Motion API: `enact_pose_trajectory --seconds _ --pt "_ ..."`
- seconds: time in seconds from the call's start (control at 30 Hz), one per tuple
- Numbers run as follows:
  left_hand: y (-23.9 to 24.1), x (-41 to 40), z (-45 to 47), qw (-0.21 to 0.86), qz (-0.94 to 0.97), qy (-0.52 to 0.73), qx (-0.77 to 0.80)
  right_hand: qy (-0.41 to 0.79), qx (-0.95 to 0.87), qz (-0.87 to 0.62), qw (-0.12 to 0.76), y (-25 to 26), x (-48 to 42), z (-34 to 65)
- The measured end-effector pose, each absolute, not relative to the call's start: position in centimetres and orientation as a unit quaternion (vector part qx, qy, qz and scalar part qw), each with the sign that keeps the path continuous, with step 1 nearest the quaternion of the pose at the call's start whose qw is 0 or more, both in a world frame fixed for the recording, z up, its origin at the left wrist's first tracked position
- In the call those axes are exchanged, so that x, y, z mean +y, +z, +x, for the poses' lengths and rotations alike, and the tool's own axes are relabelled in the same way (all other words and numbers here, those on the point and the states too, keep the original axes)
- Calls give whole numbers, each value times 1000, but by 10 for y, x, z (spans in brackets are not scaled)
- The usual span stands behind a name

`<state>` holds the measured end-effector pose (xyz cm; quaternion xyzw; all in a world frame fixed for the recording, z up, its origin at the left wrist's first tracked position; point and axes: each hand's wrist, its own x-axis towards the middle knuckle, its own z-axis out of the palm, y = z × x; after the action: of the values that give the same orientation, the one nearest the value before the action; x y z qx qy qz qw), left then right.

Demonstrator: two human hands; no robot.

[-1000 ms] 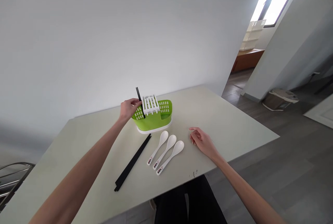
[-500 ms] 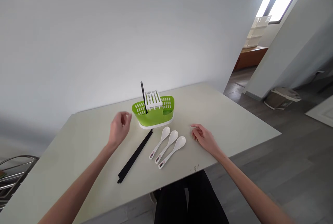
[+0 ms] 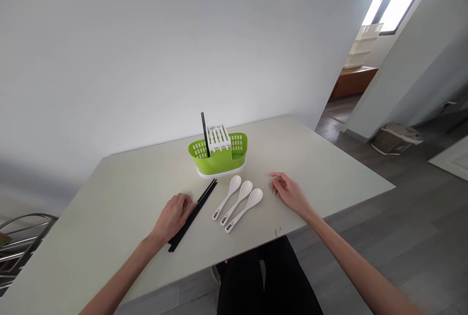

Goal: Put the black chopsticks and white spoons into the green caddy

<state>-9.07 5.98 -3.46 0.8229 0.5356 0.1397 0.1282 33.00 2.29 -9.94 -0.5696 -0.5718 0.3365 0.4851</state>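
Note:
A green cutlery holder (image 3: 219, 161) with a white slotted insert stands near the table's far side, and black chopsticks (image 3: 205, 133) stick up from its left part. More black chopsticks (image 3: 199, 206) lie on the table in front of it. My left hand (image 3: 173, 216) rests on these lying chopsticks, fingers curled down over them. To their right lie three white spoons (image 3: 238, 201) side by side. My right hand (image 3: 288, 192) lies on the table right of the spoons, fingers loosely bent, holding nothing.
The pale table (image 3: 314, 168) meets a white wall at its far edge. A metal rack (image 3: 18, 246) stands at the left. On the right, grey floor leads to a doorway, with a low round bin (image 3: 397, 137) beside the wall.
My left hand let go of the chopsticks standing in the holder, drew back and came down onto the chopsticks lying on the table. My right hand barely moved.

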Motion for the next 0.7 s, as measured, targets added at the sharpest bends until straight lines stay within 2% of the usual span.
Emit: enact_pose_trajectory --seconds 0.43,0.57,0.7 --pt "-33 61 -97 145 828 125 526 328 -580 -574 476 -101 23 332" --pt "-20 64 -112 153 825 61 541 329 -580 -573 477 -102 23 332" --pt "-1 64 -130 83 828 -36 553 335 -578 -570 478 -104 24 333"
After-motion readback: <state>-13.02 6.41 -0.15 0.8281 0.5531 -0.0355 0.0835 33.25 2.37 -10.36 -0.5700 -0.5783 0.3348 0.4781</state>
